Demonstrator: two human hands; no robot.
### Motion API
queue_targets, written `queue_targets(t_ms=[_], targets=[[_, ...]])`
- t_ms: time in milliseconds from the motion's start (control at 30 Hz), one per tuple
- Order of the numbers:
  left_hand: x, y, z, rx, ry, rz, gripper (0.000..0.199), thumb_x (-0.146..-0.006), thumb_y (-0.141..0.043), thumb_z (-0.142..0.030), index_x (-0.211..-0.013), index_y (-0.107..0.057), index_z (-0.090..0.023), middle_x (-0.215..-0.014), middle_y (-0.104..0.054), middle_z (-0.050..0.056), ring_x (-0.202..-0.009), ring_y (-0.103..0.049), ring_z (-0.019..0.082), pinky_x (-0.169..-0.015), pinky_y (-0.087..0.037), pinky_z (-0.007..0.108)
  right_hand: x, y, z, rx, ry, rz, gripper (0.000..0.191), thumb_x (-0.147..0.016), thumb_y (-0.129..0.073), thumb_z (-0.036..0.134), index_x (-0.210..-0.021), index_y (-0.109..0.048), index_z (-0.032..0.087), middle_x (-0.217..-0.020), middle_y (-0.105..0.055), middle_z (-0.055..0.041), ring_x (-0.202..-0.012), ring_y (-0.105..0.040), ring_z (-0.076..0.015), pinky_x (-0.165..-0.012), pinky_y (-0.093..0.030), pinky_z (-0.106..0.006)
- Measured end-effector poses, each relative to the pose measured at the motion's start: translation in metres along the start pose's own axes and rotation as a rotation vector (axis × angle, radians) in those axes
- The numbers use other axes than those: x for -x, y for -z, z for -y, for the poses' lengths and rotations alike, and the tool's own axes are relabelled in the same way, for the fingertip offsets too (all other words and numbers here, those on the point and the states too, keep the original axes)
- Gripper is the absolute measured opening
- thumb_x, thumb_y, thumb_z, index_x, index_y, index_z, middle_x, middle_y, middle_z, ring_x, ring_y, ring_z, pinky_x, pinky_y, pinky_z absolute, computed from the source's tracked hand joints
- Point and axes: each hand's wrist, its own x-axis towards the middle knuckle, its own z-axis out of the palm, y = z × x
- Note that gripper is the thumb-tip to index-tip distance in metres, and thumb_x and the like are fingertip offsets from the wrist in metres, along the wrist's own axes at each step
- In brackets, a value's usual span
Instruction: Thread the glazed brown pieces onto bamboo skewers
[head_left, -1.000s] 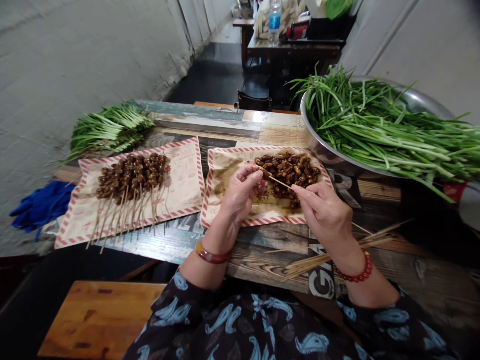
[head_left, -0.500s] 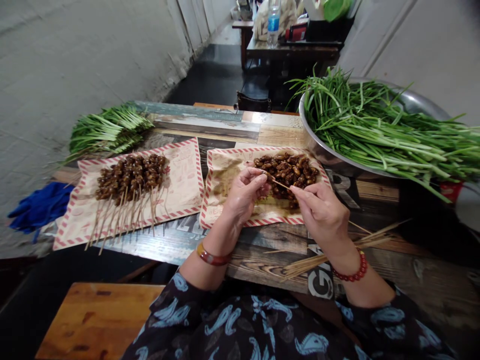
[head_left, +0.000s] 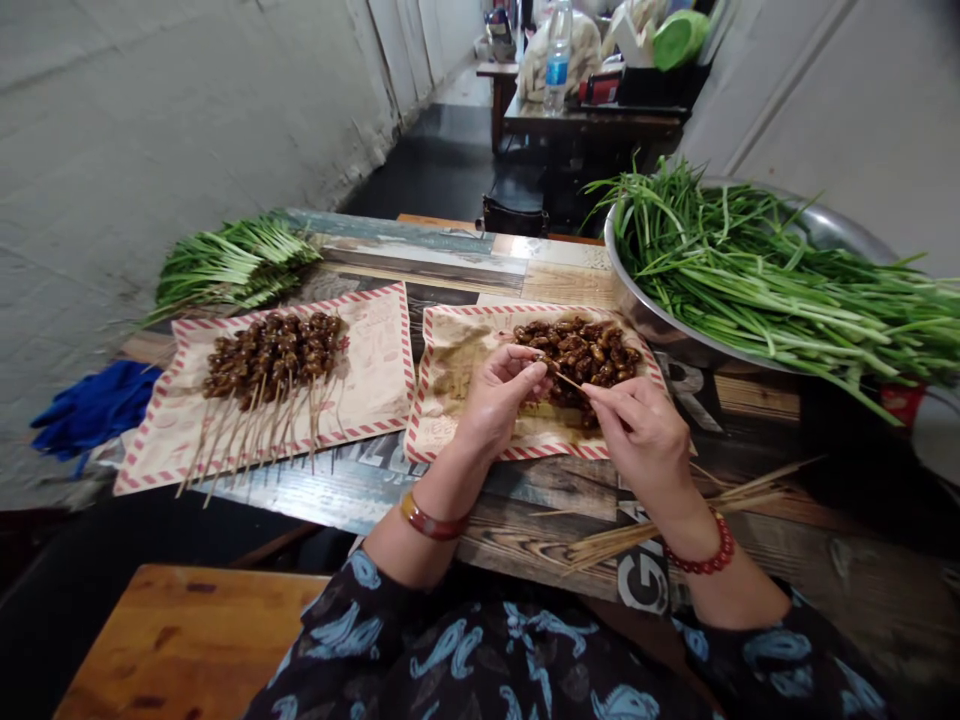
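Observation:
My right hand (head_left: pixel 645 430) pinches a thin wooden skewer (head_left: pixel 571 383), its tip pointing left toward my other hand. Between the thumb and fingers of my left hand (head_left: pixel 506 395) is a small, glossy brown piece that looks like a silkworm pupa (head_left: pixel 551 364), at the skewer's tip; my fingers partly hide it. Both hands are over a sheet of paper with a red-striped border (head_left: pixel 450 400), where a heap of similar brown pupae (head_left: pixel 589 350) lies. On a second striped sheet (head_left: pixel 375 350) to the left, several filled skewers (head_left: pixel 274 355) lie side by side.
Loose skewers (head_left: pixel 622 540) lie by my right forearm. A steel basin (head_left: pixel 637 300) heaped with long green stalks (head_left: pixel 772 270) stands at the right. Bundled greens (head_left: pixel 236 265) and blue gloves (head_left: pixel 94 405) are at the left. A wooden stool (head_left: pixel 195 640) is below.
The view has shifted slightly, so the table's things sit a little lower and further right. My hands stay close together, with the skewer's tip now nearer my left fingers.

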Motion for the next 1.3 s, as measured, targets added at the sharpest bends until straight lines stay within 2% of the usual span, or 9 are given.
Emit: queue_targets(t_ms=[200, 333, 533, 700, 1033, 1200, 1300], targets=[[-0.002, 0.005, -0.003, 0.093, 0.094, 0.038, 0.041, -0.065, -0.083, -0.032, -0.1, -0.068, -0.017, -0.085, -0.071, 0.004, -0.065, -0.062, 0.009, -0.066, -0.048, 0.023, 0.0, -0.004, -0.004, -0.078, -0.013, -0.024, 0.022, -0.091, -0.057, 0.019, -0.105, -0.073, 0.025, -0.081, -0.064, -0.0034, -0.072, -0.061, -0.0149, -0.066, -0.053, -0.03], [-0.002, 0.006, -0.003, 0.108, 0.12, 0.067, 0.037, -0.067, -0.082, -0.032, -0.099, -0.07, -0.017, -0.092, -0.074, 0.007, -0.068, -0.064, 0.01, -0.065, -0.048, 0.022, 0.001, -0.005, -0.003, -0.076, 0.001, -0.028, 0.022, -0.091, -0.057, 0.018, -0.105, -0.073, 0.024, -0.08, -0.064, -0.003, -0.071, -0.061, -0.0147, -0.066, -0.053, -0.029], [0.001, 0.002, -0.003, 0.137, 0.106, 0.031, 0.03, -0.064, -0.083, -0.029, -0.086, -0.07, -0.014, -0.085, -0.074, 0.006, -0.065, -0.064, 0.009, -0.063, -0.048, 0.021, 0.0, -0.006, -0.001, -0.042, 0.009, -0.046, 0.019, -0.091, -0.056, 0.018, -0.1, -0.072, 0.023, -0.081, -0.065, -0.003, -0.072, -0.062, -0.0155, -0.068, -0.053, -0.03], [0.002, 0.0, -0.001, 0.145, 0.099, 0.034, 0.029, -0.063, -0.084, -0.029, -0.084, -0.069, -0.015, -0.084, -0.074, 0.006, -0.064, -0.064, 0.01, -0.064, -0.048, 0.022, -0.001, -0.006, 0.0, 0.03, 0.022, -0.045, 0.013, -0.091, -0.056, 0.018, -0.09, -0.069, 0.021, -0.077, -0.065, -0.0028, -0.072, -0.06, -0.0167, -0.066, -0.051, -0.031], [0.004, -0.002, 0.007, 0.097, 0.082, 0.076, 0.023, -0.067, -0.081, -0.028, -0.084, -0.073, -0.016, -0.082, -0.074, 0.005, -0.065, -0.063, 0.01, -0.064, -0.047, 0.022, -0.001, -0.007, 0.003, 0.077, 0.064, -0.045, 0.011, -0.092, -0.056, 0.019, -0.089, -0.067, 0.02, -0.075, -0.063, -0.0027, -0.07, -0.058, -0.0161, -0.067, -0.05, -0.031], [0.008, -0.006, 0.013, 0.059, 0.126, 0.148, 0.023, -0.067, -0.081, -0.029, -0.085, -0.074, -0.015, -0.081, -0.073, 0.005, -0.069, -0.064, 0.011, -0.066, -0.048, 0.022, -0.001, -0.009, 0.009, 0.051, -0.047, -0.03, 0.007, -0.091, -0.056, 0.022, -0.092, -0.063, 0.021, -0.079, -0.063, -0.0019, -0.068, -0.059, -0.0154, -0.063, -0.05, -0.029], [0.006, -0.003, 0.011, 0.066, 0.108, 0.125, 0.023, -0.068, -0.08, -0.028, -0.085, -0.073, -0.015, -0.084, -0.073, 0.006, -0.07, -0.064, 0.011, -0.066, -0.048, 0.022, -0.001, -0.009, 0.008, 0.049, -0.064, -0.008, 0.009, -0.091, -0.057, 0.024, -0.097, -0.062, 0.02, -0.083, -0.065, -0.0025, -0.069, -0.061, -0.015, -0.066, -0.052, -0.029]])
